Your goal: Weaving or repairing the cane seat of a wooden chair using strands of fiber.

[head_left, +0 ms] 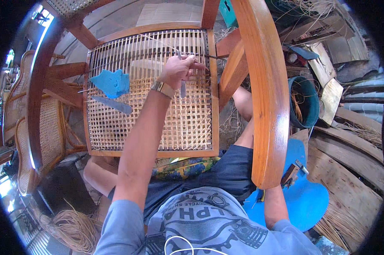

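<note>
My left hand (178, 71), with a watch on its wrist, is over the right part of a partly woven cane chair seat (170, 123). Its fingers are closed round a narrow, flat grey metal tool (183, 89), whose lower end sticks out beneath the hand. Close weave fills the near half of the seat; mostly lengthwise strands span the far half. A torn blue sponge (111, 83) and a flat metal blade (112, 104) lie on the left of the weave. Behind the chair's wooden armrest (268, 97), my right forearm (276, 208) disappears, so that hand is hidden.
To the right stand a dark green bucket (303, 102) and a blue plastic seat (311, 204) with a hammer-like tool (301, 166) on it. Wooden boards (349, 182) lie beyond. At left are cane-backed chairs (47, 123) and a coil of cane (75, 229).
</note>
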`<state>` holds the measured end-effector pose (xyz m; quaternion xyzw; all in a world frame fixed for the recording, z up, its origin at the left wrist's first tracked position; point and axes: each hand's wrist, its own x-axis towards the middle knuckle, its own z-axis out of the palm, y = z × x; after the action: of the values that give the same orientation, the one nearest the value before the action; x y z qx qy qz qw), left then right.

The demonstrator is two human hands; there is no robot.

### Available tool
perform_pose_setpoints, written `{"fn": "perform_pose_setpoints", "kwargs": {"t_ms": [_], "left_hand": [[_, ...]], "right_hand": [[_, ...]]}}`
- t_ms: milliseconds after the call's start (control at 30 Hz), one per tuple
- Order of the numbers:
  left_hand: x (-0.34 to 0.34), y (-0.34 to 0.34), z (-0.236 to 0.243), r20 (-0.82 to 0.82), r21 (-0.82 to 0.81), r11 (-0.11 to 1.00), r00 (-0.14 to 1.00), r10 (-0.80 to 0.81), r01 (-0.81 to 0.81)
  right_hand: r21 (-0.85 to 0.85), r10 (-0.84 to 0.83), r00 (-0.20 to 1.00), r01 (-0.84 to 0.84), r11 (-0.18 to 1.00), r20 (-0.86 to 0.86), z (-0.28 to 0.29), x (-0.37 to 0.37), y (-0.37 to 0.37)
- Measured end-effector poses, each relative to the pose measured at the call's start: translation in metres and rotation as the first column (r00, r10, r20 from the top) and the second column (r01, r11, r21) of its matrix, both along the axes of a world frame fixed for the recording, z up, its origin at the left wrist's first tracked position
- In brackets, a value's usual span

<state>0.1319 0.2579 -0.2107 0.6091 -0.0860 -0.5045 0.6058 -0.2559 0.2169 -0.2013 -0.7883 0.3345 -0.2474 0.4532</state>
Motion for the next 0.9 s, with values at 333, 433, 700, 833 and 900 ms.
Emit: {"fn": "perform_pose_setpoints", "kwargs": {"t_ms": [333, 433, 700, 833, 900], "left_hand": [[-0.039, 0.039, 0.003, -0.031, -0.078, 0.907, 0.911, 0.412, -0.413], [-0.029, 0.053, 0.023, 0.445, 0.050, 0.908, 0.824, 0.352, -0.415], [0.021, 0.234, 0.116, 0.629, -0.250, 0.589, 0.333, 0.702, -0.768], [0.032, 0.327, 0.096, 0.677, -0.111, 0.408, 0.231, 0.698, -0.906], [0.043, 0.357, 0.062, 0.756, -0.147, 0.463, 0.203, 0.622, -0.874]], "right_hand": [[0.081, 0.017, 1.000, -0.016, 0.997, -0.018, -0.006, -0.009, -0.009], [0.292, 0.000, 1.000, -0.002, 0.956, 0.010, 0.008, 0.004, -0.005], [0.318, -0.016, 0.999, 0.003, 0.948, 0.040, 0.028, 0.047, 0.014], [0.520, 0.046, 0.939, -0.229, 0.823, 0.342, 0.048, 0.049, 0.009], [0.605, 0.024, 0.863, -0.373, 0.704, 0.504, 0.072, 0.046, 0.014]]}}
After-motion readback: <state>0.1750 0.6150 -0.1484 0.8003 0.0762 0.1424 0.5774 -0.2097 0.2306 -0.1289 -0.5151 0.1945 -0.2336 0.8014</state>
